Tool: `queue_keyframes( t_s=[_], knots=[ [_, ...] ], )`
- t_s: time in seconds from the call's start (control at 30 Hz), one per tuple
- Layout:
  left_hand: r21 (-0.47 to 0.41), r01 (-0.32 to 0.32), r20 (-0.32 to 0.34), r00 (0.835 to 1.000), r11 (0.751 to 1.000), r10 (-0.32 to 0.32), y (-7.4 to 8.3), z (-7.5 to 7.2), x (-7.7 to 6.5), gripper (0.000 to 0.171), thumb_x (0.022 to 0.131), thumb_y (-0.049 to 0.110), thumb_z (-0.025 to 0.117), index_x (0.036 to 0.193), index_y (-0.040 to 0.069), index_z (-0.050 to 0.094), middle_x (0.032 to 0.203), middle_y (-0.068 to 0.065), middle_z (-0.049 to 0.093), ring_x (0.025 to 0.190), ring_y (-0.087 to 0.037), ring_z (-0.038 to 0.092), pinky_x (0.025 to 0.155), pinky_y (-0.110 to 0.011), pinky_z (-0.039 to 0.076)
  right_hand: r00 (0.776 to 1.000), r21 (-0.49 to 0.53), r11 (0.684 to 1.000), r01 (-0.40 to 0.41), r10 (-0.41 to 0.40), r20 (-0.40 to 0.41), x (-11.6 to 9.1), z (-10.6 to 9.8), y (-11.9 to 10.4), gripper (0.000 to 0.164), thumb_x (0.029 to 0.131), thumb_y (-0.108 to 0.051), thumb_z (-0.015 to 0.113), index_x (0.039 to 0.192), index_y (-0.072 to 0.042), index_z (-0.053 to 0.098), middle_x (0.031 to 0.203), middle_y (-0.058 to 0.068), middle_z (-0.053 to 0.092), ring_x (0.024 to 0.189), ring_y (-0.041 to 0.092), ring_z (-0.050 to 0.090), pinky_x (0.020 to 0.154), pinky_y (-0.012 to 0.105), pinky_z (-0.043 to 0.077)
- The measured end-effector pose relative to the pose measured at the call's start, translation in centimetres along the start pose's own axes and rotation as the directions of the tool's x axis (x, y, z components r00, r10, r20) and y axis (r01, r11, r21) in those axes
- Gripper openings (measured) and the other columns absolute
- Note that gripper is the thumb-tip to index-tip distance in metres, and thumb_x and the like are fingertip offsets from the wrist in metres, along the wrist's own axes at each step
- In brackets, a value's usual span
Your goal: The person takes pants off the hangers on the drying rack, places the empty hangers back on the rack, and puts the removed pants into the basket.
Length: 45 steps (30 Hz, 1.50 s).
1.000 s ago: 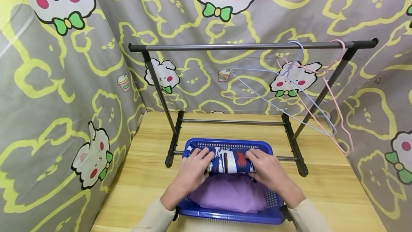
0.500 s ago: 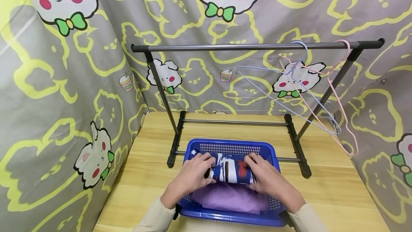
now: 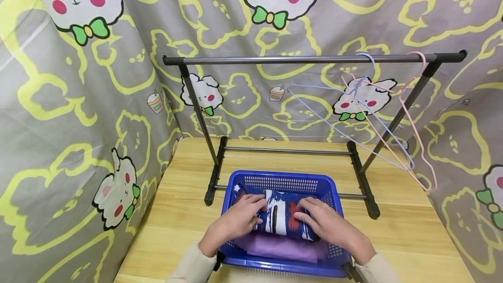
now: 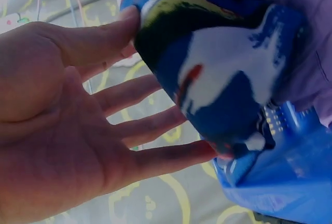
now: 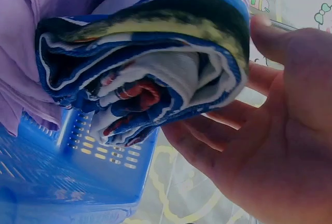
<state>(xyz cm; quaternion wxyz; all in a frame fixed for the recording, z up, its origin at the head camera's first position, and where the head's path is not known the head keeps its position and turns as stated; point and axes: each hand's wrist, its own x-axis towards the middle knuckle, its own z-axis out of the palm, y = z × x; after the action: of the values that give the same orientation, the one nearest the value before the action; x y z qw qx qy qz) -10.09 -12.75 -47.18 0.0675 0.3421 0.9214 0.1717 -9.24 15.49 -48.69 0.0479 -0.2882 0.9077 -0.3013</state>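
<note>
A rolled garment (image 3: 279, 214), printed in blue, white and red, lies across the blue basket (image 3: 259, 173). My left hand (image 3: 240, 216) touches its left part. In the left wrist view the fingers (image 4: 148, 130) are nearly straight, with their tips partly hidden by the cloth. My right hand (image 3: 324, 219) rests on the roll's right part, thumb and fingers spread; the right wrist view shows the layered end of the roll (image 5: 150, 94) beside that palm. Nearer me in the basket lies a folded purple cloth (image 3: 280, 249).
Behind the basket stands a dark metal clothes rack (image 3: 275, 60) on a wooden table (image 3: 169, 226). A blue hanger (image 3: 326, 119) and a pink hanger (image 3: 417, 134) hang at the right end of its bar. A patterned curtain (image 3: 243, 112) encloses the back and sides.
The rolled garment has come down and toward me, covering more of the purple cloth. Both hands have moved with it, and their fingers now lie on its upper side.
</note>
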Motion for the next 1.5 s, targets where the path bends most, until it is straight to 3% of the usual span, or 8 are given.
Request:
queue_keyframes(
  t_s=[0.17, 0.33, 0.43, 0.57, 0.67, 0.9, 1.13, 1.5],
  knots=[
    [-0.030, 0.009, 0.037, 0.999, 1.000, -0.008, 0.2, 0.3, 0.2, 0.031, 0.091, 0.010, 0.076, 0.119, 0.012, 0.062, 0.143, -0.015, 0.056, 0.132, -0.036, 0.053, 0.109, -0.052, 0.044, 0.999, -0.001, 1.000, 0.003, -0.003, 0.034, 0.0, 0.1, 0.2, 0.029, 0.101, -0.041, 0.064, 0.113, -0.014, 0.067, 0.112, 0.000, 0.068, 0.108, 0.024, 0.065, 0.090, 0.048, 0.056],
    [-0.094, 0.074, 0.111, 0.992, 0.993, -0.063, 0.3, 0.5, 0.3, 0.053, 0.086, 0.010, 0.082, 0.135, 0.010, 0.062, 0.153, -0.023, 0.047, 0.142, -0.041, 0.043, 0.113, -0.058, 0.038, 0.995, 0.028, 0.999, -0.045, 0.043, 0.090, 0.1, 0.5, 0.3, 0.043, 0.094, -0.043, 0.073, 0.119, -0.008, 0.067, 0.125, 0.016, 0.067, 0.120, 0.039, 0.062, 0.097, 0.057, 0.052],
    [-0.072, 0.081, 0.183, 0.981, 0.994, -0.066, 0.4, 0.7, 0.7, 0.057, 0.085, 0.010, 0.082, 0.139, 0.012, 0.064, 0.155, -0.018, 0.047, 0.144, -0.037, 0.042, 0.115, -0.055, 0.036, 0.989, 0.030, 0.998, -0.063, 0.059, 0.139, 0.2, 0.4, 0.2, 0.048, 0.092, -0.038, 0.077, 0.122, -0.003, 0.068, 0.130, 0.025, 0.064, 0.123, 0.046, 0.059, 0.100, 0.061, 0.049],
    [-0.078, 0.104, 0.282, 0.956, 0.991, -0.078, 0.4, 0.9, 1.3, 0.055, 0.091, 0.004, 0.076, 0.143, 0.016, 0.063, 0.159, -0.011, 0.043, 0.145, -0.040, 0.038, 0.117, -0.055, 0.034, 0.974, 0.039, 0.996, -0.077, 0.067, 0.215, 0.2, 0.1, 0.0, 0.052, 0.087, -0.030, 0.083, 0.126, 0.001, 0.069, 0.139, 0.034, 0.055, 0.125, 0.055, 0.054, 0.101, 0.066, 0.045],
    [-0.097, 0.150, 0.315, 0.942, 0.984, -0.113, 0.4, 1.2, 1.5, 0.057, 0.093, -0.003, 0.070, 0.145, 0.019, 0.060, 0.162, -0.009, 0.039, 0.145, -0.049, 0.035, 0.116, -0.056, 0.035, 0.965, 0.045, 0.994, -0.103, 0.089, 0.246, 0.2, 0.2, 0.0, 0.056, 0.084, -0.029, 0.085, 0.129, 0.001, 0.069, 0.143, 0.036, 0.050, 0.125, 0.061, 0.050, 0.101, 0.071, 0.041],
    [-0.039, 0.177, 0.324, 0.933, 0.983, -0.155, 1.0, 1.8, 1.7, 0.064, 0.093, -0.007, 0.068, 0.149, 0.021, 0.057, 0.163, -0.018, 0.034, 0.142, -0.051, 0.038, 0.109, -0.054, 0.045, 0.966, 0.051, 0.993, -0.106, 0.091, 0.241, 0.2, 0.7, 0.4, 0.062, 0.080, -0.030, 0.087, 0.130, 0.002, 0.068, 0.143, 0.037, 0.050, 0.126, 0.063, 0.048, 0.102, 0.072, 0.039],
    [0.040, 0.176, 0.306, 0.935, 0.984, -0.180, 1.2, 2.1, 1.8, 0.066, 0.092, 0.002, 0.072, 0.152, 0.022, 0.053, 0.162, -0.020, 0.035, 0.139, -0.047, 0.045, 0.105, -0.050, 0.049, 0.967, 0.057, 0.993, -0.102, 0.086, 0.239, 0.3, 1.0, 0.7, 0.064, 0.078, -0.031, 0.090, 0.128, 0.001, 0.069, 0.141, 0.037, 0.051, 0.124, 0.061, 0.051, 0.100, 0.070, 0.043],
    [0.020, 0.164, 0.263, 0.951, 0.986, -0.164, 0.7, 2.1, 1.7, 0.065, 0.090, 0.007, 0.078, 0.150, 0.022, 0.056, 0.160, -0.017, 0.040, 0.138, -0.041, 0.046, 0.104, -0.048, 0.049, 0.966, 0.068, 0.993, -0.096, 0.076, 0.246, 0.3, 0.5, 0.8, 0.063, 0.079, -0.030, 0.089, 0.129, 0.001, 0.068, 0.143, 0.036, 0.051, 0.126, 0.061, 0.049, 0.101, 0.070, 0.042]
  ],
)
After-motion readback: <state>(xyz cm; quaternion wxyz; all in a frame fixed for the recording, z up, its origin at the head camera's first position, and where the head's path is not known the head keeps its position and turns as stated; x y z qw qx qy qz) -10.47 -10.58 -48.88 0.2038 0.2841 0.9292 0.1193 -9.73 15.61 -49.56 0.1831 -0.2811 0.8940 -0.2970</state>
